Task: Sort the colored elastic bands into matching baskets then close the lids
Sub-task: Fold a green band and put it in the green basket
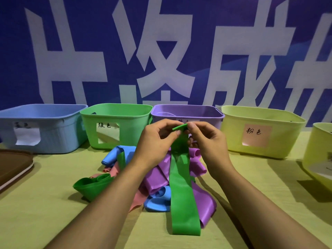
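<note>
My two bare forearms, no sleeves in view, left hand (154,141) and right hand (206,139) without gloves, rings or watch, fingers (168,125) with short plain nails

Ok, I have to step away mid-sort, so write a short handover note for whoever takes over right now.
Hands: left hand and right hand both pinch the top end of a long green band held above the pile; its lower end trails on the table.
Things: mixed pile of bands (purple, blue, pink, green) lies in front of the blue basket, green basket, purple basket and yellow basket labelled pink.
Done: little that shows; baskets stand open.
Left: drop this band in the green basket, sort the pile, close the lids.
</note>
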The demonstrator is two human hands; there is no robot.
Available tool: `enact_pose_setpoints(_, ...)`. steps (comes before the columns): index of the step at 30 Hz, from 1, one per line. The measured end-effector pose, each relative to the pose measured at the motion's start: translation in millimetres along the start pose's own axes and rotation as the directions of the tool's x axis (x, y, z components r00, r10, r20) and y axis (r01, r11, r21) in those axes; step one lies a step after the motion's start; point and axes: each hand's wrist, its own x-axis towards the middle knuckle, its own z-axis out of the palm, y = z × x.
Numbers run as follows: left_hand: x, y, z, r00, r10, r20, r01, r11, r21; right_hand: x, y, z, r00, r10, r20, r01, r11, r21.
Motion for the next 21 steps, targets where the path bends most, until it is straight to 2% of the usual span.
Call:
enact_pose_setpoints(6,-0.6,-0.5,-0.3,0.999,-0.013,-0.045,0.014,0.999,0.029,0.5,0.6,-0.2,1.000,-0.021,0.010,0.021,1.000,-0.012)
enact_pose_setpoints(13,-0.6,0.0,-0.5,0.999,-0.034,-0.037,0.033,0.999,-0.017,4.9,6.7,-5.1,0.994,-0.107,0.011,0.107,0.974,-0.197)
enact_pose_setpoints(21,-1.1,-1.6,-0.1,0.998,-0.067,0.011,0.067,0.995,-0.072,3.9,5.8,-3.1,0.991,-0.121,0.061,0.129,0.980,-0.152)
